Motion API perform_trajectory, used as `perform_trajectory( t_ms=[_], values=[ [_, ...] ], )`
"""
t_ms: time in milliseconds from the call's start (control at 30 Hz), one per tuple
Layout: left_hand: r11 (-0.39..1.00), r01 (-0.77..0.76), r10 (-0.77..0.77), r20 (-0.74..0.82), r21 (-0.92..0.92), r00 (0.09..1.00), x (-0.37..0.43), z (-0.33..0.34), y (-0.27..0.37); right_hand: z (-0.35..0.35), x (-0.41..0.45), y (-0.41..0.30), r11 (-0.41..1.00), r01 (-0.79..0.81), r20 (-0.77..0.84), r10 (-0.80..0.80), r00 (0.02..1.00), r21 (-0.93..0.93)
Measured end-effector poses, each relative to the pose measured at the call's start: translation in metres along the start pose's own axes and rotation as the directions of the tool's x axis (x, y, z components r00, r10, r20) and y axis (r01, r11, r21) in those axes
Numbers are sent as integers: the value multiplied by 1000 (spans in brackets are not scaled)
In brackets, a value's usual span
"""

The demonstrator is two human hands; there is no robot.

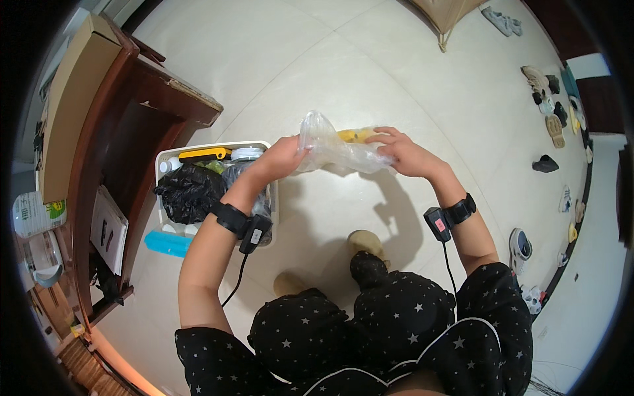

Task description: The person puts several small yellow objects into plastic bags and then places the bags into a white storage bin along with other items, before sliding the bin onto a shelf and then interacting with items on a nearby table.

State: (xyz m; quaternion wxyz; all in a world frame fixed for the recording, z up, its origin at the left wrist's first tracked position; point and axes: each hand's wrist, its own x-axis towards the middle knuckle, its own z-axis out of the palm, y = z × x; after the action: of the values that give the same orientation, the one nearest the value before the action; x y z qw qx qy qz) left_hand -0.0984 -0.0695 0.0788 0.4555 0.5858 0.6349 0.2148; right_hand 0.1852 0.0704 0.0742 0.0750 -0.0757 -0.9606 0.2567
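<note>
A clear plastic bag (337,151) is stretched between my two hands above the tiled floor. My left hand (283,157) grips its left end, where the film stands up in a loose fold. At the other end my right hand (403,152) holds the bag together with a yellow item (355,135), whose kind I cannot tell. Whether that item sits inside the film or behind it is unclear. Just left of my left hand stands a white plastic bin (275,213), holding a black plastic bag (190,193), a yellow-and-black object (205,154) and a white bottle (170,165).
A blue plastic piece (167,243) juts from the bin's near side. Further left is a dark wooden cabinet (163,91) with a long cardboard box (77,109) on top. Several shoes (554,131) line the right wall. A beige fabric item (441,20) lies at the far edge.
</note>
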Motion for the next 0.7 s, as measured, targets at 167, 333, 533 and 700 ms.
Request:
perform_trajectory(
  t_ms=[167, 333, 533, 700],
  values=[
    [982, 186, -180, -205, 12, 962, 23, 10, -11, 28, 11, 24, 581, -627, 317, 551, 772, 519],
    [860, 427, -299, -402, 281, 865, 60, 24, -33, 104, 21, 89, 171, -658, 306, 781, 544, 734],
    [539, 121, 421, -391, 834, 818, 75, 37, -42, 121, 38, 89, 357, -870, 217, 871, 441, 340],
    [810, -201, 64, 258, 551, 964, 76, 35, -42, 101, 48, 50, 715, -695, -124, 698, 706, 68]
  ],
)
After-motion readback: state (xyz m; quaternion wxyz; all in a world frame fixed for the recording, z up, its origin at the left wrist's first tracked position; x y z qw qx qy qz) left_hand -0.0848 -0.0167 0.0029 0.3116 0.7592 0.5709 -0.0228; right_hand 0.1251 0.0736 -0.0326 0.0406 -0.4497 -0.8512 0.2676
